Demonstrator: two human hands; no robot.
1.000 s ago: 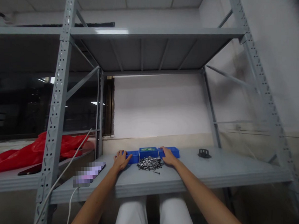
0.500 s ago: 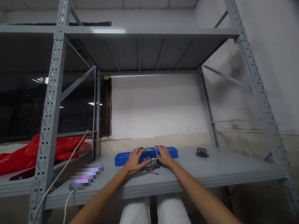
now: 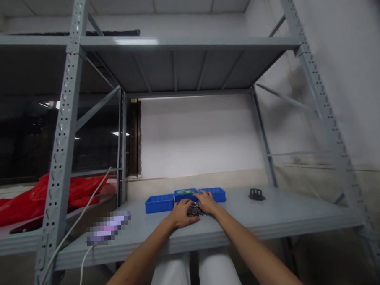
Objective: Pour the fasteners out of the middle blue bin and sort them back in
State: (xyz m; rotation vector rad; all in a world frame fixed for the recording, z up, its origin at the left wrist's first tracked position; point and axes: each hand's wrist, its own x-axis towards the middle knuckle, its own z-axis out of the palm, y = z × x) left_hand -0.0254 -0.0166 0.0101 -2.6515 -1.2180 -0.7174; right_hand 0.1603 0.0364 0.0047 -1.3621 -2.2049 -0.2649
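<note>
Both hands rest on the grey shelf (image 3: 275,216) at lower centre of the frame. The left hand (image 3: 181,213) and the right hand (image 3: 206,202) lie palm-down with fingers curved inward, cupping a small heap of metal screws (image 3: 193,209) between them. Each hand touches the heap from its own side; most of the screws are hidden under the fingers, and only a dark, shiny cluster shows in the gap. Neither hand has lifted anything; the fingers are loosely curled, not spread wide.

Just behind the hands, three blue trays (image 3: 159,204) stand in a row along the shelf; the middle one shows something green inside. The right hand's fingertips lie just before the trays; contact cannot be told.

To the right of the trays, well apart, sits a small black part (image 3: 257,194). At lower left of the frame lie a blurred flat object (image 3: 108,227) and a white cable (image 3: 86,214). A red bag (image 3: 35,197) lies on the adjoining shelf at far left.
</note>
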